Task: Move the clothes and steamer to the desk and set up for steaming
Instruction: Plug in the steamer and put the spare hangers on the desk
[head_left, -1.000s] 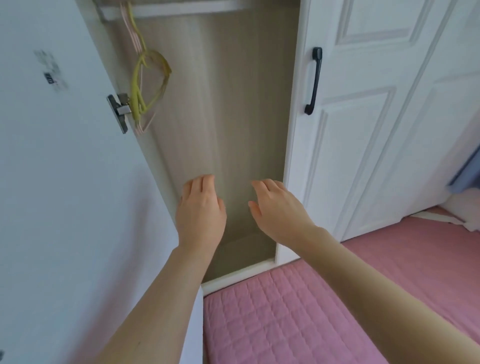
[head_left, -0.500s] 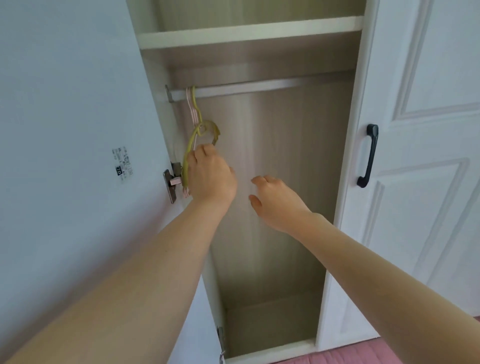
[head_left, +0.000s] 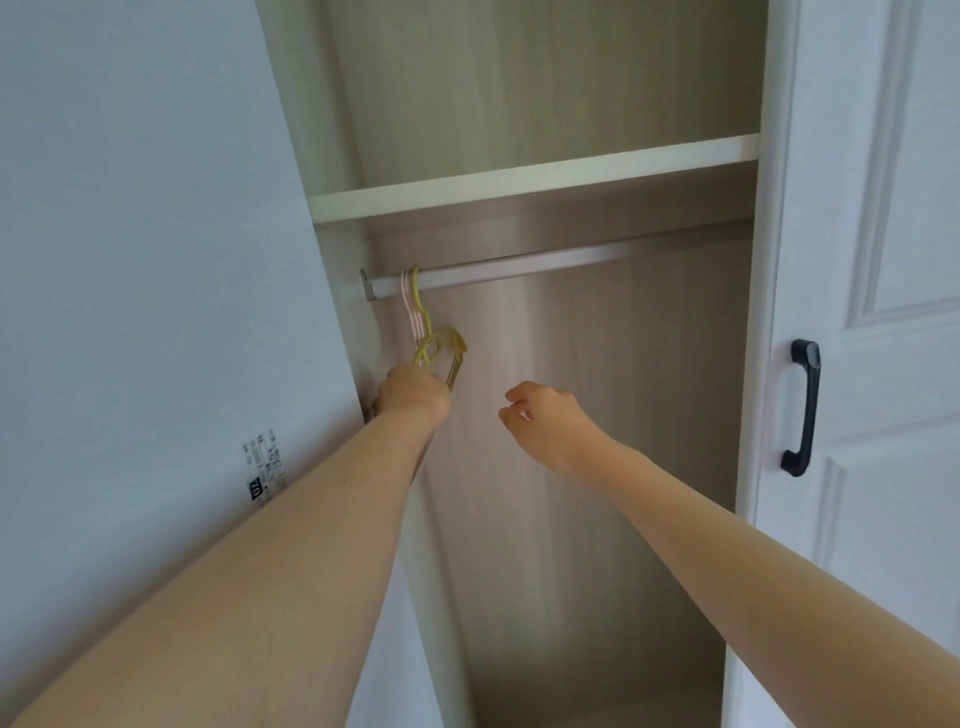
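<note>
A yellow hanger (head_left: 440, 347) and pink hangers (head_left: 412, 312) hang from the left end of the metal rail (head_left: 519, 270) in the open wardrobe. My left hand (head_left: 411, 396) is raised to them and grips the lower part of the yellow hanger. My right hand (head_left: 545, 421) hovers in the air a little to the right, fingers loosely curled, holding nothing. No clothes or steamer are in view.
The open white wardrobe door (head_left: 130, 260) stands on the left with a small label (head_left: 265, 470). A shelf (head_left: 535, 179) runs above the rail. The closed door (head_left: 872, 312) with a black handle (head_left: 802, 405) is on the right.
The view has tilted up from the wardrobe floor to the rail. My left hand rose to the hangers and took hold of the yellow one. My right hand rose alongside.
</note>
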